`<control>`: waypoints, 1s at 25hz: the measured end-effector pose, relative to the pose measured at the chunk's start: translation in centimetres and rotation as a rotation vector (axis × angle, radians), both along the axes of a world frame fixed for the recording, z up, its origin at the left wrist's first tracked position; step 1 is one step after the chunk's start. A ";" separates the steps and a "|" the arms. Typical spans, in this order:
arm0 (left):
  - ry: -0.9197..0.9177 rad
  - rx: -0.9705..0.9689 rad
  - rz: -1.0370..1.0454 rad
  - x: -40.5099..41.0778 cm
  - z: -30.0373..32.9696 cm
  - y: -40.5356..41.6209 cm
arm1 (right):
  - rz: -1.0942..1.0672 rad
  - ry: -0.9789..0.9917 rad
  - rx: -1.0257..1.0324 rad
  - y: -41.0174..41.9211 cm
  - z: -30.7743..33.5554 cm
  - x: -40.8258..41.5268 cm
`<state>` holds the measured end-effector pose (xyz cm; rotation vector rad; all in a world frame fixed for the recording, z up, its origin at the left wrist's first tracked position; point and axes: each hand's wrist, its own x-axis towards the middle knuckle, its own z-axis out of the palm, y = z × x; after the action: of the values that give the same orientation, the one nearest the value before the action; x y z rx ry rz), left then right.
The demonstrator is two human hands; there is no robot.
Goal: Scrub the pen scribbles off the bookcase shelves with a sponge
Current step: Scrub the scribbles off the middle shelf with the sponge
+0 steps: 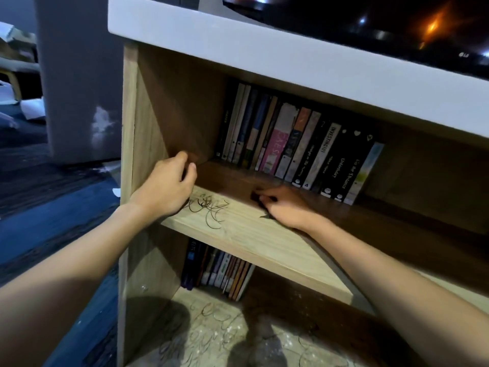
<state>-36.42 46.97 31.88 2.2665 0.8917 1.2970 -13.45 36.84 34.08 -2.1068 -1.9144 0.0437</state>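
Black pen scribbles (pixel 210 209) mark the front left of the light wooden middle shelf (pixel 264 242). My left hand (pixel 165 186) hovers just left of them by the side panel, fingers loosely curled, holding nothing. My right hand (pixel 284 207) rests on the shelf to the right of the scribbles and grips a small dark sponge (pixel 260 201), which is mostly hidden under my fingers. More scribbles (pixel 219 332) cover the bottom shelf below.
A row of books (pixel 291 147) stands at the back of the middle shelf. More books (pixel 219 271) stand on the bottom shelf. A white top board (pixel 264 56) carries a dark screen (pixel 370 19). A blue floor (pixel 53 221) lies to the left.
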 end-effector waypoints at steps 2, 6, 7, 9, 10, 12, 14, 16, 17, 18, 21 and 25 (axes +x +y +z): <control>-0.002 -0.010 -0.008 0.0 -0.1 0.2 | 0.244 -0.029 0.032 -2.2 -0.5 -3.7; 0.070 -0.041 -0.013 0.0 -0.8 0.9 | 0.472 0.058 0.010 -7.3 -0.7 -1.2; 0.082 -0.040 -0.012 0.1 -0.9 1.0 | 0.371 0.091 -0.016 -7.4 -0.4 0.9; 0.100 -0.051 0.000 0.1 -0.8 1.1 | 0.085 0.103 -0.033 -5.8 0.0 4.3; 0.114 -0.068 -0.003 0.1 -0.8 1.0 | -0.061 0.080 -0.054 -4.7 0.1 5.0; 0.145 -0.079 -0.005 0.2 -0.5 0.6 | -0.189 0.041 -0.079 -2.6 0.2 3.4; 0.159 -0.063 0.000 0.1 -0.5 0.6 | -0.046 -0.050 -0.079 -2.2 -0.3 -1.1; 0.166 -0.055 0.004 0.1 -0.6 0.4 | 0.173 -0.142 -0.032 -5.0 -0.7 -5.4; 0.171 -0.049 0.011 0.1 -0.6 0.4 | 0.255 -0.143 -0.016 -7.3 -0.8 -6.4; 0.178 -0.041 0.020 0.0 -0.6 0.5 | 0.308 -0.124 -0.007 -9.7 -0.7 -6.2; 0.203 0.003 0.054 0.4 -0.6 0.5 | 0.213 -0.042 -0.057 -15.4 0.0 -0.4; 0.254 0.129 -0.074 3.9 -0.4 -2.6 | -0.422 -0.081 -0.052 -18.4 0.0 6.7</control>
<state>-32.54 44.37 31.51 2.5824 0.8166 1.0789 -6.75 18.49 34.06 -2.5363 -1.4833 -0.0835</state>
